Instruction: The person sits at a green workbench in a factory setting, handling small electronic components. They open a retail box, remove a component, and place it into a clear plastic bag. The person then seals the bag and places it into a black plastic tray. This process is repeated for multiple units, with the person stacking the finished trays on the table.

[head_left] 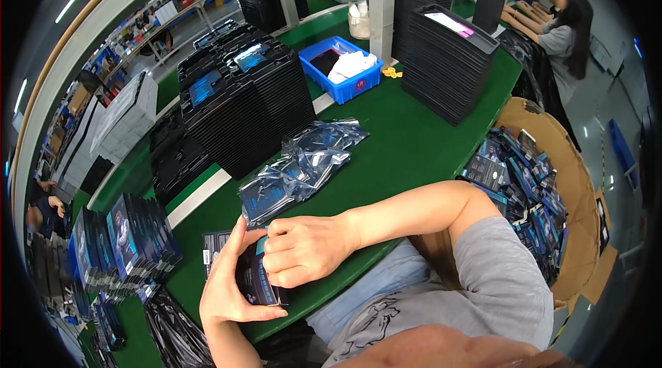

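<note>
At the near edge of the green table, a dark box with blue print (255, 280) sits between my hands. My left hand (222, 289) grips it, fingers along the far side and thumb at the near end. My right hand (305, 252) is closed in a fist on top of the box; whatever its curled fingers hold is hidden. Another dark printed face with a white label (212, 244) shows beside my left fingers; whether it belongs to the same box I cannot tell. Just beyond my hands lie several flat dark packs in clear plastic (293, 175).
Tall stacks of black trays (248, 116) stand behind, with more trays (448, 65) at the far right. Between them is a blue bin (352, 89). Stacked dark boxes (134, 240) are at left. A cardboard carton (576, 230) of boxes stands right. Other people sit farther off.
</note>
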Motion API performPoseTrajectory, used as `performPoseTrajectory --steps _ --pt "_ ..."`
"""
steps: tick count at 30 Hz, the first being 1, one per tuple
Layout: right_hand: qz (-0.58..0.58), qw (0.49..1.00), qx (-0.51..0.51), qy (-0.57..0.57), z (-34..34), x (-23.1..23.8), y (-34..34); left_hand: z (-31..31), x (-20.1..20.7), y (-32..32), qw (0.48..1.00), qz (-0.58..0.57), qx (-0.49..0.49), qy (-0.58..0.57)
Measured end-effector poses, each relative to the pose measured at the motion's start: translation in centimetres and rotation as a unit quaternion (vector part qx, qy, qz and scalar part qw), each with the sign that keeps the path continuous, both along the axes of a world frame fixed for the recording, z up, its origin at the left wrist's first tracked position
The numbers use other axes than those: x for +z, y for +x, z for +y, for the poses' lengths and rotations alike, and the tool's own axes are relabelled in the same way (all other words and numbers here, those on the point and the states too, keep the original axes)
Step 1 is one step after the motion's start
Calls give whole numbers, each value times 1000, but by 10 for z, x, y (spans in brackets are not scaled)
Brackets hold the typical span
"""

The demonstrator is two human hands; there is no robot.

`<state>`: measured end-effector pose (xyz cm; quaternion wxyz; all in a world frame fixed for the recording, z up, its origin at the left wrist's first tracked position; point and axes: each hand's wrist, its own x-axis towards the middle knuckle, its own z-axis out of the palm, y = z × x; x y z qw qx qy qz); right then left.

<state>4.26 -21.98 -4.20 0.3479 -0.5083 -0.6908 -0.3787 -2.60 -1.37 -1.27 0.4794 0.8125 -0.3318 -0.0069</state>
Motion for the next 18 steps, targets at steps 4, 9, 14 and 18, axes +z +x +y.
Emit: performPoseTrajectory --steps 4,9,14,18 --pt "-5 999 -10 -50 -6 -2 -2 2 2 2 1000 16 -21 2" --pt "24 1000 13 -11 -4 -4 -6 2 -2 3 999 37 -32 -20" --pt "59 998 8 -27 -9 9 4 6 -2 1 996 55 -5 -67" --pt "89 995 18 -52 -6 12 6 5 -5 0 994 63 39 -85"
